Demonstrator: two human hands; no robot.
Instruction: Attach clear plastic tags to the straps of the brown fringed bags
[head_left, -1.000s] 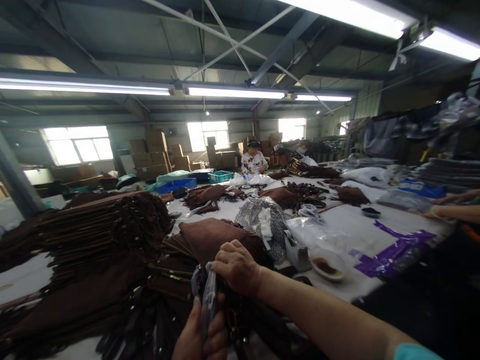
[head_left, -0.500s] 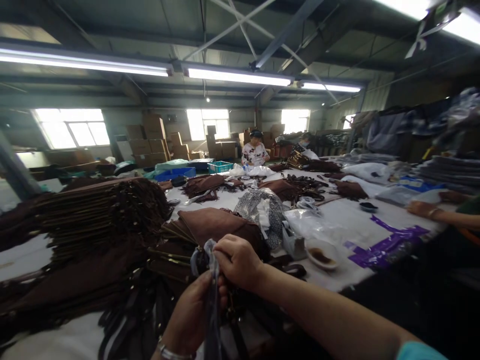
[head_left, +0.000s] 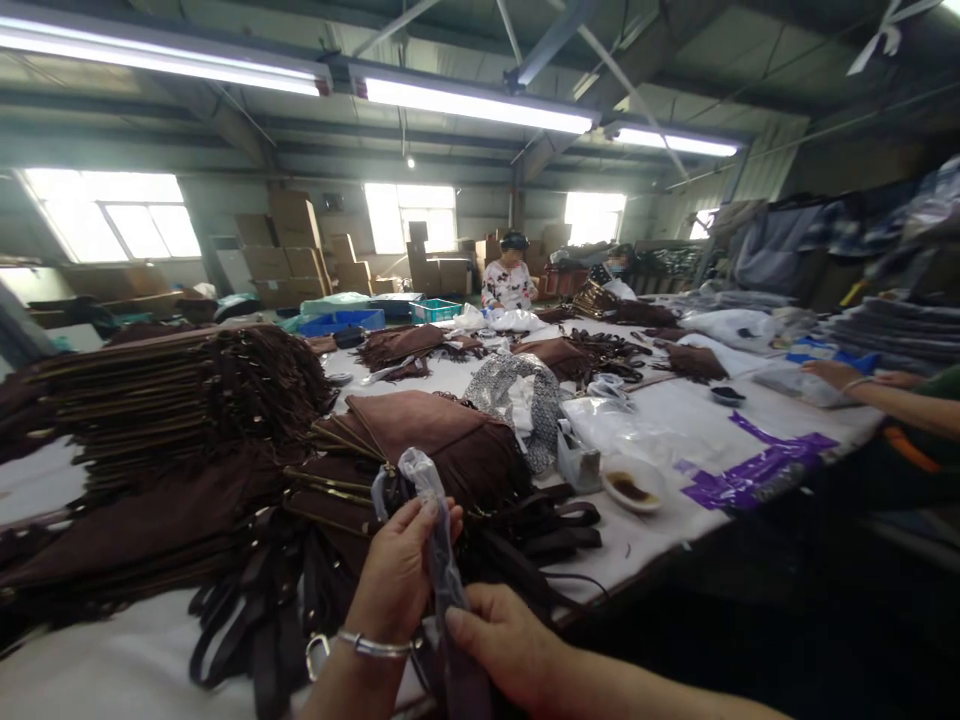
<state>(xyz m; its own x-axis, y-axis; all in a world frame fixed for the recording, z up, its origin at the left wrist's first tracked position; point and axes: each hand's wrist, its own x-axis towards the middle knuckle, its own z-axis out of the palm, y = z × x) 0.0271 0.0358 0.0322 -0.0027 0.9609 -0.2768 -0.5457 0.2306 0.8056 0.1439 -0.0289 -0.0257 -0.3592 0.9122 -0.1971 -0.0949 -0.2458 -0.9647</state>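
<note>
A long, narrow strip of clear plastic wrap (head_left: pixel 444 563), which looks wrapped round a dark strap, runs down between my two hands. My left hand (head_left: pixel 394 565) pinches it near its upper end. Lower down, the thumb and fingers of my right hand (head_left: pixel 506 635) are closed round the same strip. Just beyond my hands lies a pile of brown fringed bags (head_left: pixel 427 430) with gold zips. Dark straps (head_left: pixel 259 625) with metal buckles hang by my left wrist.
A tall stack of brown bags (head_left: pixel 150 400) stands at left. To the right are a white dish with brown liquid (head_left: pixel 631 490), a grey block (head_left: pixel 579 465) and purple plastic (head_left: pixel 757 470). A co-worker's arm (head_left: pixel 892 400) reaches in at right; another person (head_left: pixel 510 280) is across the table.
My right hand has slid down from the top of the wrapped strip to its lower part. My left hand now pinches near the upper end. The view has shifted slightly.
</note>
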